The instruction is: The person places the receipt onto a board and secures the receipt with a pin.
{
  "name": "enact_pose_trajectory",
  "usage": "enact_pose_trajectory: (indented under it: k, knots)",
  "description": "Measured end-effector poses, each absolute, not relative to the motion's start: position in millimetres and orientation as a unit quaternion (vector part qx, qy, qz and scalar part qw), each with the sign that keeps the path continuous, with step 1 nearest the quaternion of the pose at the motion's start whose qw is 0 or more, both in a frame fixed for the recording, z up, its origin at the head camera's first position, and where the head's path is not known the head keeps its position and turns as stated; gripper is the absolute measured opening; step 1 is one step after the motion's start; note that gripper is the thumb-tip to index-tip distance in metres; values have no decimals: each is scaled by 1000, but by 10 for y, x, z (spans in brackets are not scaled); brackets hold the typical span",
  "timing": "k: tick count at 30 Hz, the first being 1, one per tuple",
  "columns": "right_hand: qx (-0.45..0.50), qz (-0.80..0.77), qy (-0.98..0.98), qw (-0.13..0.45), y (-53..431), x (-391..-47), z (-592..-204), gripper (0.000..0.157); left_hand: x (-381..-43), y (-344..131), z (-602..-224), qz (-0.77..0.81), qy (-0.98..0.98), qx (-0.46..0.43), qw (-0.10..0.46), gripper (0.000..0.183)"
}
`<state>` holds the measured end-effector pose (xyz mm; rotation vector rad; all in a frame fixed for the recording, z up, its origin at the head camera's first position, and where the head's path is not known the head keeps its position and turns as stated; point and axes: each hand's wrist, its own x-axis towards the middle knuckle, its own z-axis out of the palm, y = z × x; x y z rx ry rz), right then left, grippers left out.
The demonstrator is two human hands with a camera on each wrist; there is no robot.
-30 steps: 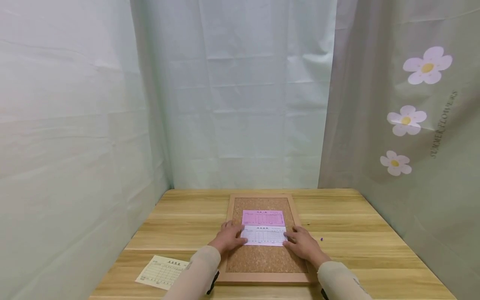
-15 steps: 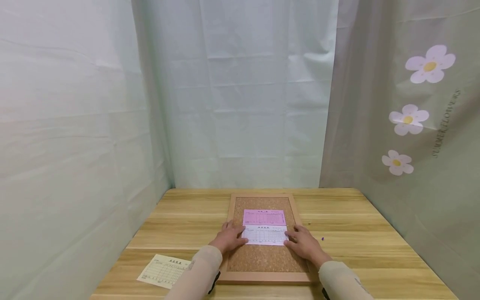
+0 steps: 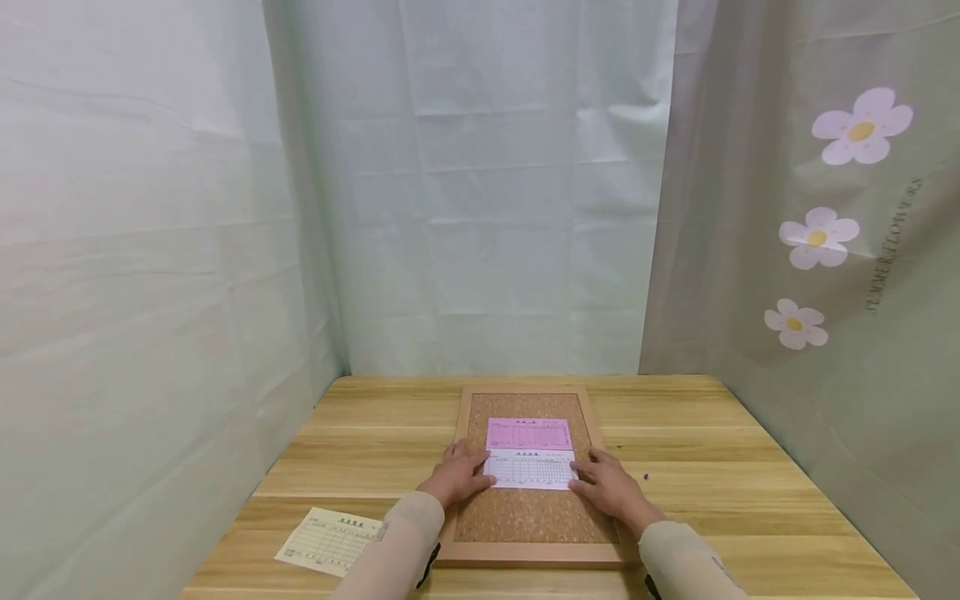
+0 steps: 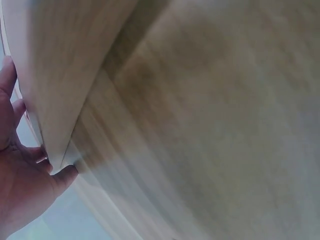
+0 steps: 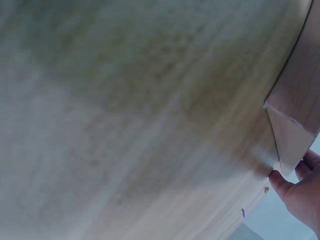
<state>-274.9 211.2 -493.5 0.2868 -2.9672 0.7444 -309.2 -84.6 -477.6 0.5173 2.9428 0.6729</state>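
A framed cork board [image 3: 534,521] lies on the wooden table. On its cork are a pink printed form [image 3: 528,433] and, just below it, a white printed form [image 3: 531,471] whose top edge meets the pink one. My left hand [image 3: 456,475] rests over the board's left frame, thumb and fingertips at the white form's left edge. From the other side my right hand [image 3: 609,485] touches the white form's right edge with thumb and fingertips. In the wrist views, the left hand [image 4: 25,170] and right hand [image 5: 300,195] reach along the frame's sides.
A pale yellow printed form [image 3: 328,540] lies on the table [image 3: 375,408] at the left, partly behind the left sleeve [image 3: 397,542]. Right of the board is a small purple push pin [image 5: 243,213], with another tiny yellowish piece [image 5: 266,190] nearby. Curtains surround the table.
Both hands keep their places at the white form's edges. The whole view shifts very slightly; the forms and board stay as they were.
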Motion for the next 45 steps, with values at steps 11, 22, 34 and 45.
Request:
enact_pose_trajectory:
  k: [11,22,34,45]
  knots:
    - [101,243,-964,27,2123,-2772,-4946,44,-3085,-845,-4752,210,962,167,57,57]
    - [93,253,-963,25,2109,-2773,-4947,44,-3101,-856,-4756,215,960,168,59,54]
    - [96,249,-963,29,2138,-2779,-4949,42,-3086,-847,-4762,242,956,154,59,55]
    - [116,247,-961,45,2148,-2768,-4885,37,-3089,-848,-4751,228,959,160,59,55]
